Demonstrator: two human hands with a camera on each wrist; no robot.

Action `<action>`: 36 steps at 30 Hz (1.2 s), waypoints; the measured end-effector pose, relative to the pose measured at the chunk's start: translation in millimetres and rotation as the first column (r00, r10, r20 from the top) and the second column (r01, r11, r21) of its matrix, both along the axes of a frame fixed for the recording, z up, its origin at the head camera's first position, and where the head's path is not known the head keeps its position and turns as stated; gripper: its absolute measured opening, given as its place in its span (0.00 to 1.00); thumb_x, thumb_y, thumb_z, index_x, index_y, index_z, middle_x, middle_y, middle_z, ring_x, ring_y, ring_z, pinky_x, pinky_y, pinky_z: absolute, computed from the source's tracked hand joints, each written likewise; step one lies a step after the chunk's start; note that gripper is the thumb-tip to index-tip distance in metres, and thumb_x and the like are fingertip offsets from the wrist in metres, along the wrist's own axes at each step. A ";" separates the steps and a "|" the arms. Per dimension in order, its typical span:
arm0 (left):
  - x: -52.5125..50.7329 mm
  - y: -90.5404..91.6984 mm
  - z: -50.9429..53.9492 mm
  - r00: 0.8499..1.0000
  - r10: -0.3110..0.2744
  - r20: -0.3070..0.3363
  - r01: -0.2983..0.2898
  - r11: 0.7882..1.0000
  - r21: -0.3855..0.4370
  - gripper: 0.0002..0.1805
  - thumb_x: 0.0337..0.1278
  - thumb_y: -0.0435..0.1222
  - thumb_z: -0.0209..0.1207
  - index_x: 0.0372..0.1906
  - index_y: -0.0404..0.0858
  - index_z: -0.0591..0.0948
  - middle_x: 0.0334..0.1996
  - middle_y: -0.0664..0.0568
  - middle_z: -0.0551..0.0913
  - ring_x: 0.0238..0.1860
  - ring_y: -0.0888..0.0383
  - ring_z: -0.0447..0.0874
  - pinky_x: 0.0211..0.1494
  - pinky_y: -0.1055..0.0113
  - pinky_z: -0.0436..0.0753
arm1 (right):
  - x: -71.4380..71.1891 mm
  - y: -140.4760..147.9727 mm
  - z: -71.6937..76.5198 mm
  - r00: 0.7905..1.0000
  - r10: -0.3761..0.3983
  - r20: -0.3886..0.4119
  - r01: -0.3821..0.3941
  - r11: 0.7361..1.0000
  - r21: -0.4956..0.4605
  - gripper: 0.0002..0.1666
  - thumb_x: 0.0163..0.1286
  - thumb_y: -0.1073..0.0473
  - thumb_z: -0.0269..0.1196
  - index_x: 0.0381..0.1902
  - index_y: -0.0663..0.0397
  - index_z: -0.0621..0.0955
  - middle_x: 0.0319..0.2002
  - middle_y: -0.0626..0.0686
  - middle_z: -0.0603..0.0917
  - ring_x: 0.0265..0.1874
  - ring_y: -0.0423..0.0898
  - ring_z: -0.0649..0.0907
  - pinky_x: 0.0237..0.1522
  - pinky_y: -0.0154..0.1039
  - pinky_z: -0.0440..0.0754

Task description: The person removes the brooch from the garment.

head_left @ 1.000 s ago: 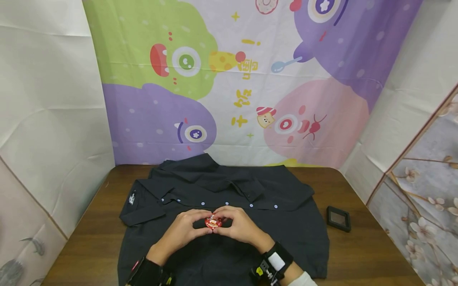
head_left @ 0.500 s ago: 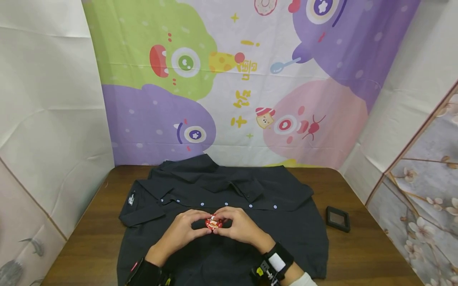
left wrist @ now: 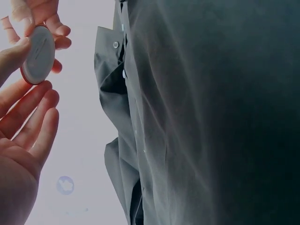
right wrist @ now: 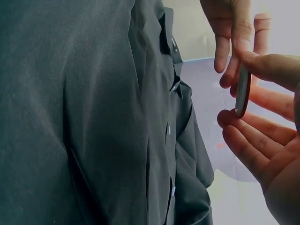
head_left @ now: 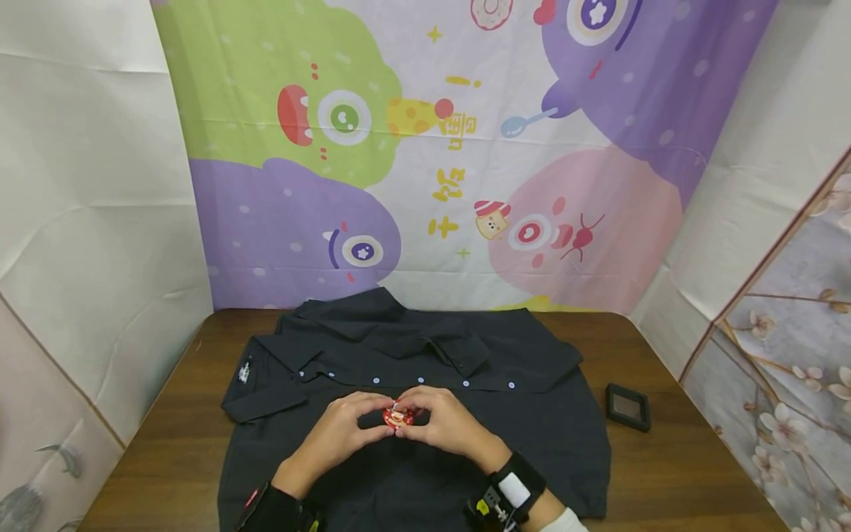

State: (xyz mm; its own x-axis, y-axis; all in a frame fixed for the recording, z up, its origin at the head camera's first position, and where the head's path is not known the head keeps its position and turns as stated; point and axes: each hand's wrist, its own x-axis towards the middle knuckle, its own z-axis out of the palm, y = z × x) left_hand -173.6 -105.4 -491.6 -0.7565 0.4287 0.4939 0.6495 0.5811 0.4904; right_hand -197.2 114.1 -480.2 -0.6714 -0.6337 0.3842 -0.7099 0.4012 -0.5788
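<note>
Both hands pinch a round red badge [head_left: 397, 417] with a printed picture, above the dark shirt [head_left: 532, 443]. The left hand [head_left: 336, 431] has its thumb and fingers on the badge's left side, the right hand [head_left: 447, 421] on its right side. In the left wrist view the badge's pale back [left wrist: 39, 55] shows, with a thin bar across it, held between thumbs and fingertips of the left hand [left wrist: 21, 136]. The right wrist view shows the badge [right wrist: 243, 91] edge-on beside the right hand [right wrist: 276, 140]. The shirt lies spread out, its row of buttons running across.
A small black square frame [head_left: 628, 407] lies on the brown table [head_left: 665, 473], right of the shirt. Behind the table hangs a cloth [head_left: 439, 273] with cartoon figures. Pale sheets and a floral panel [head_left: 784, 369] stand at the sides.
The badge's tilt shifts slightly between the fingertips. Both hands keep their places and their hold.
</note>
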 end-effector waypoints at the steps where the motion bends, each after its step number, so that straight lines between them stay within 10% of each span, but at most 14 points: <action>1: -0.1 0.2 -0.2 1.000 0.000 -0.006 0.000 1.000 0.000 0.20 0.46 0.41 0.72 0.48 0.42 0.86 0.45 0.53 0.88 0.48 0.55 0.86 0.50 0.56 0.84 | 0.0 -0.1 -0.4 1.000 0.002 -0.002 -0.002 1.000 -0.002 0.16 0.54 0.59 0.75 0.41 0.55 0.87 0.44 0.50 0.86 0.44 0.42 0.85 0.46 0.30 0.83; 22: -0.6 1.8 -1.4 0.995 0.057 -0.083 -0.056 0.998 0.014 0.19 0.43 0.42 0.74 0.44 0.43 0.87 0.42 0.56 0.88 0.46 0.58 0.84 0.50 0.58 0.84 | 0.4 0.6 -1.3 0.999 -0.045 -0.017 0.045 0.999 -0.003 0.14 0.55 0.57 0.74 0.40 0.53 0.87 0.44 0.49 0.86 0.40 0.40 0.85 0.41 0.32 0.84; 36: -0.4 0.3 -0.5 0.995 0.096 -0.019 -0.096 0.995 0.019 0.18 0.44 0.42 0.73 0.45 0.44 0.87 0.43 0.56 0.87 0.47 0.59 0.84 0.50 0.59 0.84 | 0.6 1.9 -1.0 0.998 -0.057 -0.019 0.057 0.998 -0.015 0.14 0.55 0.58 0.75 0.39 0.52 0.86 0.44 0.49 0.86 0.38 0.40 0.84 0.39 0.33 0.84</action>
